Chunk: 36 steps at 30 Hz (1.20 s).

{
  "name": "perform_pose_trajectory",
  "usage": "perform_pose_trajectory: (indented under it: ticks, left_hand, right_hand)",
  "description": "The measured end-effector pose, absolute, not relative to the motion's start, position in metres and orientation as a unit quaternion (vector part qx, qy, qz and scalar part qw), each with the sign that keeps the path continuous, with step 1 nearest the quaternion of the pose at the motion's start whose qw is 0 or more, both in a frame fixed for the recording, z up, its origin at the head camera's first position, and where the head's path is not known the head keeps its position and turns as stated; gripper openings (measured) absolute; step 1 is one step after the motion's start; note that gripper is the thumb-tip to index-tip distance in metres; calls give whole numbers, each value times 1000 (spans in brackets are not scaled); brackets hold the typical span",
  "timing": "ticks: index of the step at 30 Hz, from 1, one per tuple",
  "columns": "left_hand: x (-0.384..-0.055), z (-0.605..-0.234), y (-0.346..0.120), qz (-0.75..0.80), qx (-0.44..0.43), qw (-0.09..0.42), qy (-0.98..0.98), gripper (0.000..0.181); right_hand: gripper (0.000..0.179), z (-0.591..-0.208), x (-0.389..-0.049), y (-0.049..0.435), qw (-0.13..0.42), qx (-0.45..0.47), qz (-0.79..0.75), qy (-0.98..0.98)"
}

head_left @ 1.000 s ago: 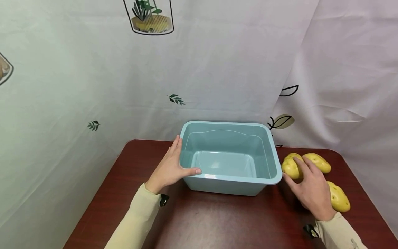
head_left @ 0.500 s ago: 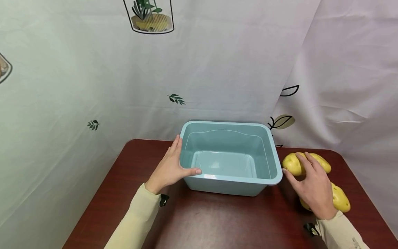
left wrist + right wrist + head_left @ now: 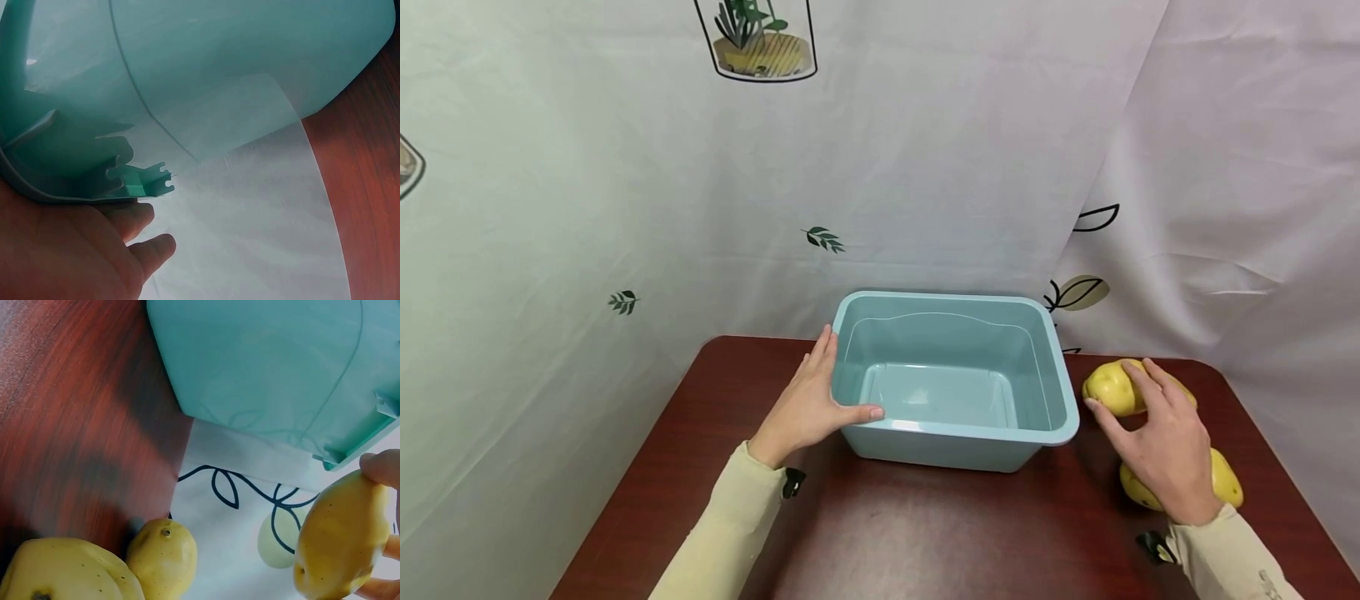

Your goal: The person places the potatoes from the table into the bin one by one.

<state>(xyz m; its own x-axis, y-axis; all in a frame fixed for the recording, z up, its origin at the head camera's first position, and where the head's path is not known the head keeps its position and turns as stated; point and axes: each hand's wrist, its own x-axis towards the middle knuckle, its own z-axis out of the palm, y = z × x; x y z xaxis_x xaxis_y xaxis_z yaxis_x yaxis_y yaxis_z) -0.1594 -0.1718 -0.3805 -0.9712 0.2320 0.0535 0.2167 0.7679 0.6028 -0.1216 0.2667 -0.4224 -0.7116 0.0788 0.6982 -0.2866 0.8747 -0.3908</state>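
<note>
A light blue plastic basin (image 3: 951, 450) stands on the table. My left hand (image 3: 805, 408) rests at its left front corner, thumb over the front rim and straight fingers along the outer left side; the left wrist view shows those fingertips (image 3: 153, 250) below the rim. Just right of the basin, my right hand (image 3: 1165, 442) holds a yellow potato (image 3: 344, 537) between thumb and fingers. It is raised off the table, near the basin's right wall. Behind it in the head view lies another potato (image 3: 1183, 393), partly hidden by the fingers.
More potato surface (image 3: 1227, 479) shows beside and under the right wrist, partly hidden by the hand. The dark red table (image 3: 880, 533) ends at a patterned white cloth (image 3: 925, 167) right behind the basin.
My right hand has moved slightly up and to the right in the head view, carrying the potato with it. The left hand and the basin have stayed in place.
</note>
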Motion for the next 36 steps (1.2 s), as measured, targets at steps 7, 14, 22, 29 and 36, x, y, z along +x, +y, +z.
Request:
perform_pose_trajectory:
  ticks: [7, 14, 22, 29, 36]
  left_hand:
    - [-159, -381, -172, 318, 122, 7, 940, 134]
    - [-160, -380, -172, 323, 121, 12, 939, 134]
    - [-161, -382, -172, 320, 121, 15, 939, 136]
    - [-161, -382, -172, 317, 122, 14, 940, 134]
    - [-161, -381, -172, 315, 120, 15, 941, 137]
  right_hand:
    - [71, -418, -121, 267, 383, 62, 249, -888]
    - [71, -413, -123, 267, 384, 70, 250, -886]
    - [71, -407, -123, 266, 390, 72, 247, -884]
    - [70, -400, -125, 264, 400, 79, 249, -879]
    - [71, -394, -126, 260, 405, 83, 249, -876]
